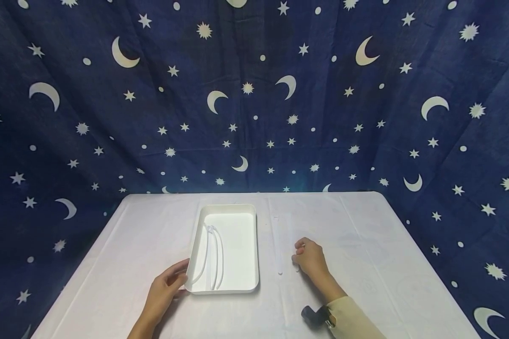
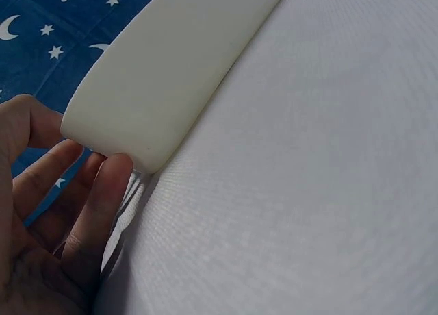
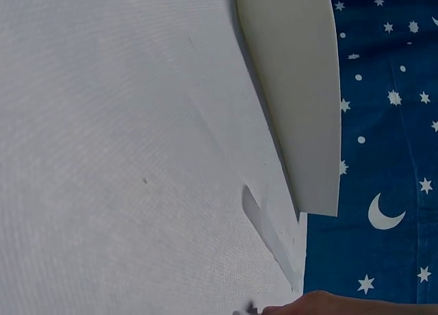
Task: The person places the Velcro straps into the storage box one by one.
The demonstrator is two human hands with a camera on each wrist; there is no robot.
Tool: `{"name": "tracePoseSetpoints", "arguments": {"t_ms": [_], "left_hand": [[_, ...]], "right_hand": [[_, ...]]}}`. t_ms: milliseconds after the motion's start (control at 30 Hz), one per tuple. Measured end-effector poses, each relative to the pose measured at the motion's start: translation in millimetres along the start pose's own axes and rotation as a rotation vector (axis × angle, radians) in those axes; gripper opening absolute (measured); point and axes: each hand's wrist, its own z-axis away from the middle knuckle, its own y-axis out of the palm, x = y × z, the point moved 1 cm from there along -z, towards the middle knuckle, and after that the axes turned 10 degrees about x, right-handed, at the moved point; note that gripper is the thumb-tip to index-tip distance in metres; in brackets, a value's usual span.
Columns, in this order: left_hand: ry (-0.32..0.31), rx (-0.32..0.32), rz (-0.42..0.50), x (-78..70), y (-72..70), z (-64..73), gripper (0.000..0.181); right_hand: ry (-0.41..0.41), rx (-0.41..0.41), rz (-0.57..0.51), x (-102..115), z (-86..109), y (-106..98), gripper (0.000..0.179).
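Near the table's middle lies a shallow white tray (image 1: 239,254) with several thin, curved white strips (image 1: 216,261) along its left side, bunched together at their far ends. My left hand (image 1: 166,286) holds the tray's near left corner; in the left wrist view, bent fingers (image 2: 102,198) meet its outer wall. To the right of the tray, a pale, translucent strip (image 1: 277,245) with a small round near end lies flat. Beside it my right hand (image 1: 311,258), fingers bent, seems to pinch a similar strip, mostly hidden by the hand and faint against the cloth.
A white cloth (image 1: 365,263) covers the table. Behind the table's far edge hangs a dark blue curtain (image 1: 263,132) with moons and stars. A dark wrist-worn device (image 1: 316,316) sits at the right cuff.
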Motion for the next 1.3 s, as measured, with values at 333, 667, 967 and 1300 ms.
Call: {"name": "tracePoseSetpoints", "arguments": {"t_ms": [333,667,967,1300], "left_hand": [[-0.009,-0.003,-0.029,2.6,-0.2,-0.7,0.051],[-0.008,-0.01,-0.031,1.9,0.1,-1.1,0.05],[0.001,-0.003,0.001,2.1,-0.1,-0.4,0.049],[-0.012,-0.006,0.006,3.4,0.0,-2.0,0.05]], "right_hand": [[0.037,0.061,0.008,-4,-10.5,-5,0.026],[0.131,0.204,-0.217,-9,-19.5,-13,0.031],[0.158,0.314,-0.358,-5,-19.6,-21,0.04],[0.145,0.347,-0.412,-2,-21.0,-28,0.047]]}}
